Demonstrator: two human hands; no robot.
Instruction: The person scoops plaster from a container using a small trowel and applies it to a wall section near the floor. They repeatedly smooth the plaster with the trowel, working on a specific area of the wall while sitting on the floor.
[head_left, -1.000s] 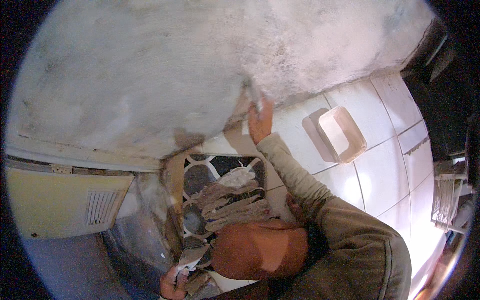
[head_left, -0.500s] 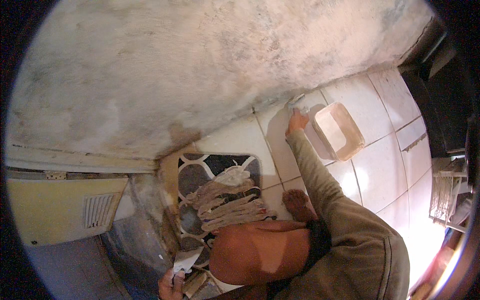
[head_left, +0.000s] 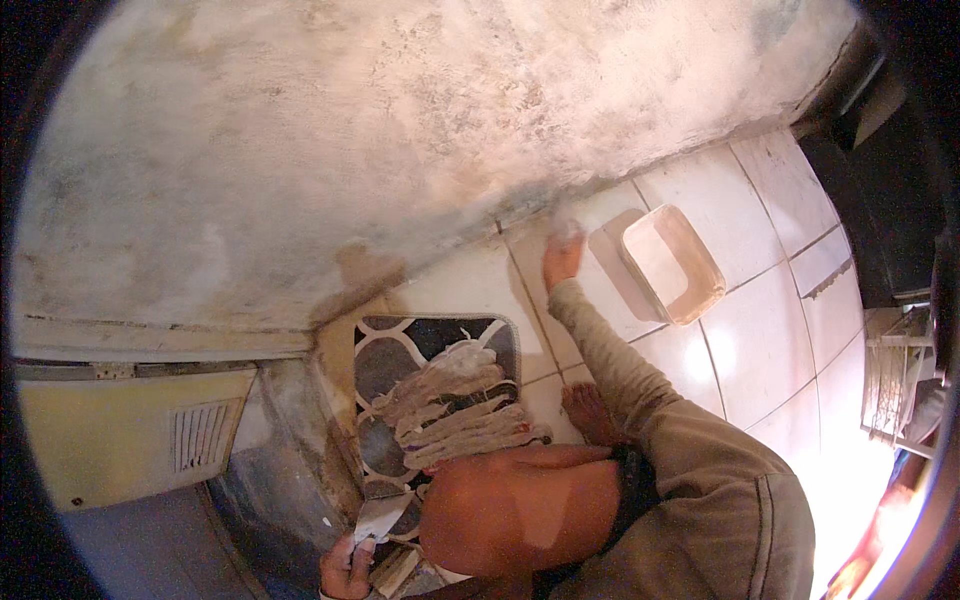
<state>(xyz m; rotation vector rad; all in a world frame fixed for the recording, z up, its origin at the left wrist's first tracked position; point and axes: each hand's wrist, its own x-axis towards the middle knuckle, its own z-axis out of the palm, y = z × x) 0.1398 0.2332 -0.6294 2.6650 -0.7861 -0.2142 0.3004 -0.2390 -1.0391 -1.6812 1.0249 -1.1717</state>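
Observation:
My right hand (head_left: pixel 562 262) reaches forward on a long olive sleeve to the white floor tiles, close to the foot of the stained wall (head_left: pixel 420 130). Its fingers grip a small pale piece (head_left: pixel 567 230), blurred, so I cannot name its kind. A beige rectangular plastic tub (head_left: pixel 672 262) stands just right of that hand. At the lower edge my left hand (head_left: pixel 345 570) holds a flat-bladed scraper (head_left: pixel 380 517) beside my bare knee (head_left: pixel 520 515). My bare foot (head_left: pixel 590 413) rests on the tiles.
A dark mat with pale round patterns (head_left: pixel 400 350) lies on the floor with a heap of dirty rags (head_left: pixel 455 405) on it. A cream panel with a vent grille (head_left: pixel 130 435) is at the left. A wire rack (head_left: pixel 895 370) stands at the right.
My right hand came down off the wall, swung right, then settled on the floor tile left of the tub. The left hand has stayed low with the scraper.

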